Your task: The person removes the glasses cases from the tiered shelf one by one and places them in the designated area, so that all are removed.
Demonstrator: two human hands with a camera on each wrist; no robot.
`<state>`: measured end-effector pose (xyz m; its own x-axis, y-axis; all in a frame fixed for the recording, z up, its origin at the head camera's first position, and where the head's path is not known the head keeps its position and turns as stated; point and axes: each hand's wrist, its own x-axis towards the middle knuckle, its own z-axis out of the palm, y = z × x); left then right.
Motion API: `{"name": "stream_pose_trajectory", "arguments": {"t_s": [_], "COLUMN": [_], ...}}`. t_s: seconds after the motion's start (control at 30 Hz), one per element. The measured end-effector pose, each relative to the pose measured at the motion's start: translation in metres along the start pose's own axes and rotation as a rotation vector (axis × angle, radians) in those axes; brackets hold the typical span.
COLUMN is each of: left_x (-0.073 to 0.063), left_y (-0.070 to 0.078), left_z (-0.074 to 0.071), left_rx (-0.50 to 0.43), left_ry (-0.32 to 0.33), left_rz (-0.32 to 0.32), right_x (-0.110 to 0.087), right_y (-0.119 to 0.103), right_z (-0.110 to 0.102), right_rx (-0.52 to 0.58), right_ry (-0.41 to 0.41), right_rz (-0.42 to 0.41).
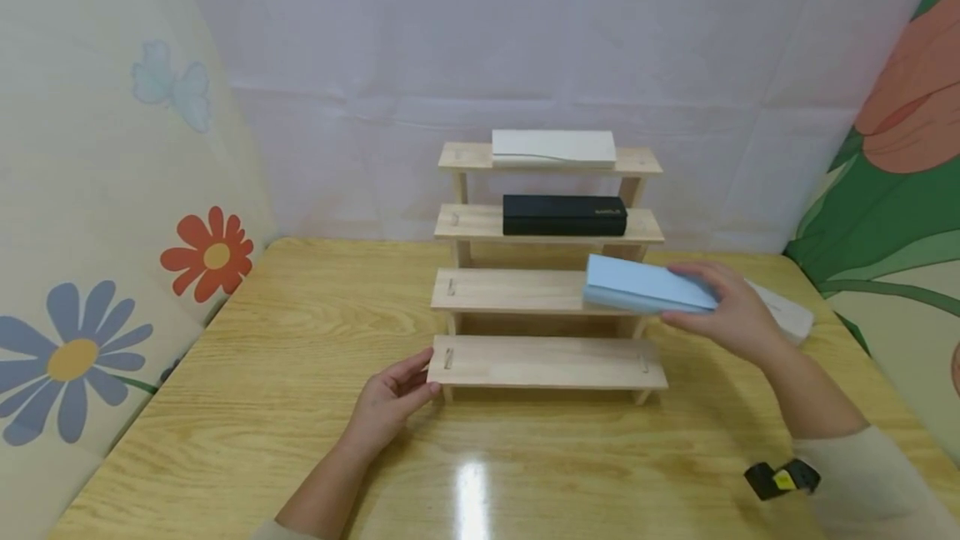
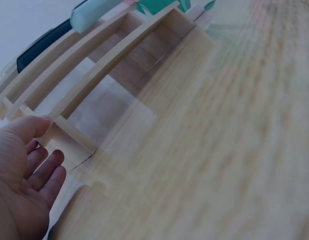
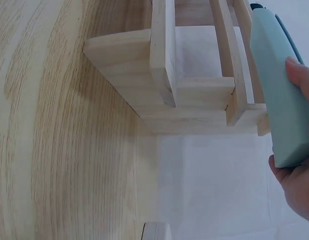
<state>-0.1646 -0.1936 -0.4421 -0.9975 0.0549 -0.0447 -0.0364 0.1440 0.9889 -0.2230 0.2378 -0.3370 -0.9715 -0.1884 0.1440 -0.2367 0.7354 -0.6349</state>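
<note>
My right hand (image 1: 738, 315) holds a light blue glasses case (image 1: 641, 283) by its right end, thumb and fingers on opposite sides. In the head view the case overlaps the right part of the third tier down of a wooden stepped display shelf (image 1: 543, 362). My left hand (image 1: 386, 407) grips the left end of the lowest tier, with the thumb (image 2: 37, 126) at its front corner. A white case (image 1: 555, 145) lies on the top tier, and a black case (image 1: 564, 217) sits on the tier below.
Another white case (image 1: 783, 313) lies on the wood-grain table (image 1: 262, 407), partly hidden behind my right hand. A white cloth backdrop (image 1: 360, 165) hangs behind. Flower-printed panels (image 1: 206, 255) stand at both sides. A black strap with a yellow mark (image 1: 783, 480) is by my right sleeve.
</note>
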Motion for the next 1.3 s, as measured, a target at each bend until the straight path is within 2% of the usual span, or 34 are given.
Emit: {"name": "stream_pose_trajectory", "arguments": {"t_s": [0.9, 1.3], "left_x": [-0.001, -0.001], "left_y": [-0.002, -0.003], "left_z": [-0.001, -0.001], "left_rx": [0.003, -0.001], "left_ry": [-0.021, -0.027], "left_rz": [0.020, 0.024], "right_x": [-0.028, -0.044], "right_y": [0.035, 0.058], "right_z": [-0.020, -0.028], "right_rx": [-0.005, -0.047], "right_ry": [0.113, 0.140], "right_rz": [0.038, 0.099]}}
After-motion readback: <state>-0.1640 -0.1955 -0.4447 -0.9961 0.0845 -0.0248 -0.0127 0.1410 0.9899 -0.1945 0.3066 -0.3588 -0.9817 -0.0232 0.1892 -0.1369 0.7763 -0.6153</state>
